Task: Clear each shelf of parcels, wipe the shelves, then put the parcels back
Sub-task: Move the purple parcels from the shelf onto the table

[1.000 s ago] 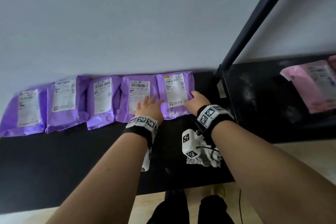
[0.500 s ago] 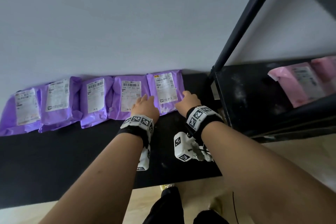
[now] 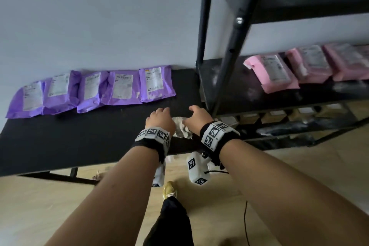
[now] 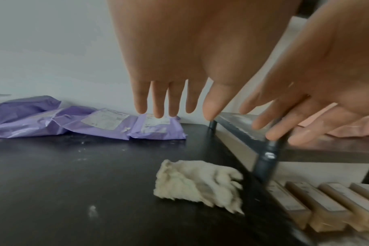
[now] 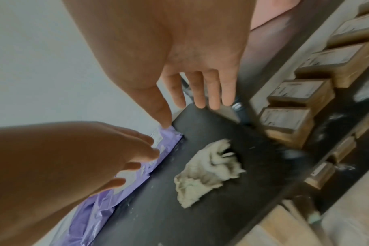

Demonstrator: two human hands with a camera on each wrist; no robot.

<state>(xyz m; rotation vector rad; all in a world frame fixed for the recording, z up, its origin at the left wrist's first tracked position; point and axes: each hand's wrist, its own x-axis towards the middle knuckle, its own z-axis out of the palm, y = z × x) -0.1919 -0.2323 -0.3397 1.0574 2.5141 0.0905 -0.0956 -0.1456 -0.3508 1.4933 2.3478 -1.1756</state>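
- Lying in a row at the back of the black tabletop (image 3: 60,142): five flat purple plastic parcels (image 3: 91,92).
- Left hand (image 3: 160,120) and right hand (image 3: 197,116) hover over a crumpled off-white cloth (image 4: 198,183), fingers (image 4: 158,99) released.
- Black metal shelf (image 3: 239,94) carries pink plastic parcels (image 3: 273,74); brown cardboard boxes (image 5: 289,119) sit below.

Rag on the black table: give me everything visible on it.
The rag is a small off-white cloth, fluffy and frayed, with loose fibre tufts along its edges. It lies crumpled in a loose heap, not spread flat, on the black table, near the table's end by the shelf post. The purple parcels lie apart from it, against the wall. In both wrist views the left hand and right hand hang above it with straight fingers, neither touching it.
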